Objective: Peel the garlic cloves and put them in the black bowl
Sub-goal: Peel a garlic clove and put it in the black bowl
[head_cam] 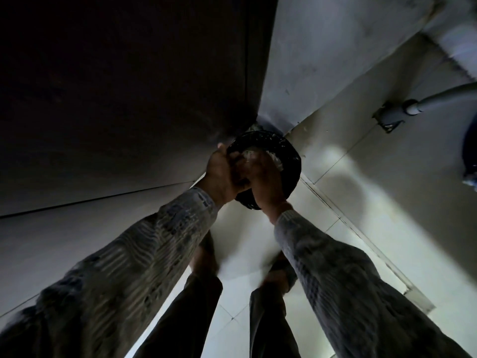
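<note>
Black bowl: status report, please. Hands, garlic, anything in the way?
Left hand and right hand close together over black bowl; grips too dark to read. Pale papery bits inside; cloves not discernible. No obstruction seen.

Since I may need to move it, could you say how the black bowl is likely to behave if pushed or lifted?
The black bowl seems broad for its height, so it should slide rather than tip. Only pale scraps show inside, so it is probably light. The smooth floor tiles may let it skid.
</note>
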A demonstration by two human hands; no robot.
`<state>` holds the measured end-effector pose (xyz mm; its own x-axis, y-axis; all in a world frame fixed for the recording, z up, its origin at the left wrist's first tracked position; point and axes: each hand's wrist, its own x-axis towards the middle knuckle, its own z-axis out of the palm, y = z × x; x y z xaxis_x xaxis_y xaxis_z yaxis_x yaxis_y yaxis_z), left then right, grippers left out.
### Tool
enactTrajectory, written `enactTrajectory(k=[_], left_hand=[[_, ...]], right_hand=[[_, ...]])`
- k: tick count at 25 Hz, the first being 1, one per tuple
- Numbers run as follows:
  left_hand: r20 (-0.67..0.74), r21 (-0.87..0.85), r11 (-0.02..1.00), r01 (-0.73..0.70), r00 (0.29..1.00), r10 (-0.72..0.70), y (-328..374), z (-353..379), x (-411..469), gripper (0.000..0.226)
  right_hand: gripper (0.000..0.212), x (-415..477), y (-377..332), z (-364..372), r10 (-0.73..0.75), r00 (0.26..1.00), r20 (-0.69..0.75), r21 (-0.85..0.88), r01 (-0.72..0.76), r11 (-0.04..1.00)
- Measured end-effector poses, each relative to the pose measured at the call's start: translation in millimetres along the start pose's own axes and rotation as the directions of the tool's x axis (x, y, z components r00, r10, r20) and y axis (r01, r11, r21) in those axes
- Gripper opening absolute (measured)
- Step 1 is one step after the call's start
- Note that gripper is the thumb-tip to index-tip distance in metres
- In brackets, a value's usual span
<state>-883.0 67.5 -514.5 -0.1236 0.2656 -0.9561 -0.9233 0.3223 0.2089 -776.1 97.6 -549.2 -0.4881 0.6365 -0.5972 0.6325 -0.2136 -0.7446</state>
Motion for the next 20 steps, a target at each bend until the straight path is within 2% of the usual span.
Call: enactTrajectory(k=[2,3,5,7,8,11,15,17,20], left_hand=[[0.054,-0.015,1.000,0.013,0.998,-0.013,1,2,-7,0.069],[0.061,0.036,0.999,0.022,0.998,-0.025,2,2,-10,0.070],[0.066,0.174,0.985,0.006,0.998,-0.018,3,2,-23,0.072],[0.034,0.288,0.952,-0.100,0.995,0.094,3,1,-42,0.056],[0.024,0.331,0.927,-0.174,0.984,0.177,2,3,-55,0.044],[0.048,0.474,0.788,-0.394,0.904,0.424,2,9,-105,0.031],[0.182,0.667,0.526,-0.528,0.800,0.572,4,11,-173,0.038],[0.231,0.671,0.477,-0.568,0.771,0.593,7,22,-230,0.041],[0.289,0.656,0.447,-0.609,0.749,0.597,12,54,-329,0.044]], right_hand=[[0.047,10,24,12,-0.118,0.983,0.142,-0.199,0.145,0.969],[0.051,13,28,13,-0.068,0.980,0.187,-0.253,0.115,0.961],[0.050,9,10,-7,0.108,0.981,0.163,-0.262,-0.062,0.963],[0.040,-2,-18,-27,0.113,0.987,0.112,-0.186,-0.091,0.978],[0.043,-9,-31,-38,0.102,0.990,0.099,-0.176,-0.083,0.981],[0.065,-52,-68,-61,-0.010,0.994,0.113,-0.253,0.038,0.967],[0.091,-132,-123,-102,-0.095,0.983,0.156,-0.267,0.135,0.954],[0.100,-178,-160,-128,-0.171,0.977,0.128,-0.297,0.202,0.933],[0.098,-233,-201,-167,-0.225,0.968,0.112,-0.349,0.251,0.903]])
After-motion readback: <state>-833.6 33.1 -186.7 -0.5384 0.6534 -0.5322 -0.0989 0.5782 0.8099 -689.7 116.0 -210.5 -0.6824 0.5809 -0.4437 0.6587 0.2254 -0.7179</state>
